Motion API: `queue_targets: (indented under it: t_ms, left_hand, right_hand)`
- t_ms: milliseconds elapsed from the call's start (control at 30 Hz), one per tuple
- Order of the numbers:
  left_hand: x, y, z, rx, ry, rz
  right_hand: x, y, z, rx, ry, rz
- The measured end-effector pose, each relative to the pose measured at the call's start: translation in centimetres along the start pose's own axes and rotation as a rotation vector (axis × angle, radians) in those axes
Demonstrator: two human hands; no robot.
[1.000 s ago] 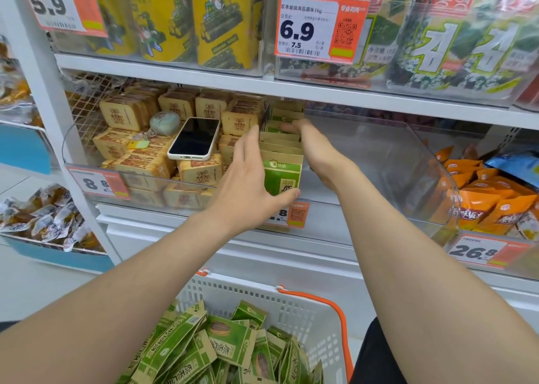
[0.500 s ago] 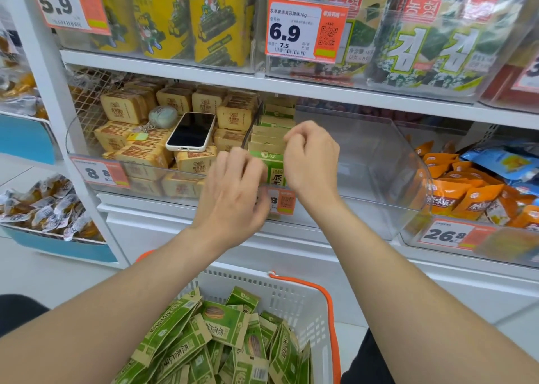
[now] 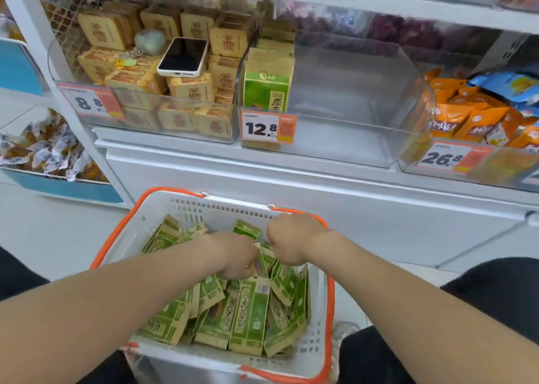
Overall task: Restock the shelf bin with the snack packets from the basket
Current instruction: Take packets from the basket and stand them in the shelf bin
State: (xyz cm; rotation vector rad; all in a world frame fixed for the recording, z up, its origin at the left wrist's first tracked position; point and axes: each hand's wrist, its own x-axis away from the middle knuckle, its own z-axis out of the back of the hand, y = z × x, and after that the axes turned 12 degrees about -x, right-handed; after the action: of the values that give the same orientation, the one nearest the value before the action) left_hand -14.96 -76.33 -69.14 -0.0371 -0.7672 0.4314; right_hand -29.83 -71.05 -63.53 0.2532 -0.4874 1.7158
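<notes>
Both hands are down in the white basket [image 3: 221,205], in its far half, close to each other but not touching. The left hand [image 3: 233,255] has its fingers curled into the pile of green snack packets [image 3: 248,316], and its grip seems to pinch the top edge of a packet that sticks up between the two hands. The right hand [image 3: 288,239] shows only knuckles; its fingers bend down under it, so I cannot tell if its grip holds a packet. In the basket the packets lie mixed, many with the long axis running from near to far. The clear shelf bin [image 3: 364,115] is farther and higher than the hands, and a little to the right. A short row of packets [image 3: 267,91] stands upright against its left wall, faces to the front. In my judgement the right hand is nearer to the bin, and any packet lifted must be turned upright and set to the right of this row.
</notes>
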Motion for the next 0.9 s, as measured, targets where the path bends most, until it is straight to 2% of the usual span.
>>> queue_targets:
  t_ms: [133, 300, 367, 433, 567, 667, 700, 800, 900]
  left_hand:
    - [-0.1, 2.3, -1.1, -0.093, -0.090, -0.050]
    - [-0.4, 2.7, -2.4, -0.193, -0.075, -0.057]
    - [-0.5, 2.7, -2.4, -0.186, -0.060, -0.059]
    - [-0.6, 2.6, -2.2, -0.174, -0.050, -0.064]
    - [-0.8, 2.3, -1.9, -0.109, -0.051, -0.053]
    - [-0.8, 2.1, -2.0, -0.049, -0.052, -0.055]
    - [-0.7, 1.9, -2.1, -0.029, -0.046, -0.053]
    - [-0.7, 1.4, -2.1, 0.117, -0.004, 0.005]
    - [-0.8, 0.7, -1.3, 0.554, 0.060, 0.099]
  right_hand:
    - [-0.2, 1.4, -5.7, 0.106, -0.251, 0.001]
    - [0.3, 1.7, -10.5, 0.279, -0.557, 0.007]
    - [0.3, 1.7, -11.2, 0.329, -0.596, 0.014]
    - [0.0, 1.8, -11.8, 0.357, -0.543, 0.035]
    - [-0.8, 1.9, -12.8, 0.505, -0.477, 0.258]
    - [-1.0, 1.9, -12.0, 0.493, -0.422, 0.298]
    - [-1.3, 2.1, -11.4, 0.449, -0.382, 0.304]
    - [-2.3, 2.5, -8.7, 0.065, -0.171, 0.159]
    - [-3.5, 3.9, -6.6, -0.261, 0.126, 0.028]
